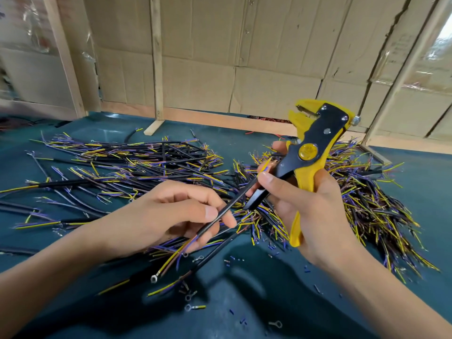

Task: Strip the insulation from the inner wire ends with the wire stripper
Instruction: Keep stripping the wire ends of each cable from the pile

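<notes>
Right hand (315,204) grips the wire stripper (315,145) by its yellow handles, fingers wrapped round them, tool upright with its yellow-and-black head raised above the table and the jaws parted, nothing in them. Left hand (176,211) pinches a black cable (227,211) between thumb and fingers; cable runs diagonally up to the right hand, where its yellow and purple inner wire ends (266,167) poke out beside the right index finger, just next to the stripper's lower body, not in the jaws. Cable's other end hangs below the left hand with loose coloured wires. Two piles of similar cut cables on the dark green table (415,182): one left (137,162), one right (367,199). Small ring terminals (153,278) and insulation bits scattered near the front edge. Cardboard wall (269,57) behind.
</notes>
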